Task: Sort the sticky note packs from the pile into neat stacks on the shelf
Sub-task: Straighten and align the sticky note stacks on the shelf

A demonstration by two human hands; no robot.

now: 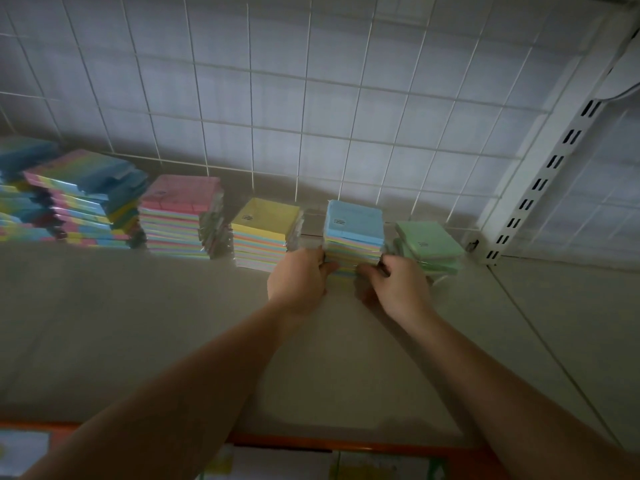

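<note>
A blue-topped stack of sticky note packs (354, 225) stands on the beige shelf (138, 323) near the back. My left hand (299, 280) grips its lower left side with curled fingers. My right hand (394, 285) grips its lower right corner, thumb at the front. Left of it stands a yellow-topped stack (265, 230), then a pink-topped stack (180, 216). A low green-topped stack (429, 245) leans slightly just to the right of my right hand.
A larger, uneven pile of rainbow packs (79, 199) fills the shelf's far left. A white wire grid (311, 98) backs the shelf, and a slotted white upright (540, 181) stands at the right. An orange shelf edge (311, 441) runs along the bottom.
</note>
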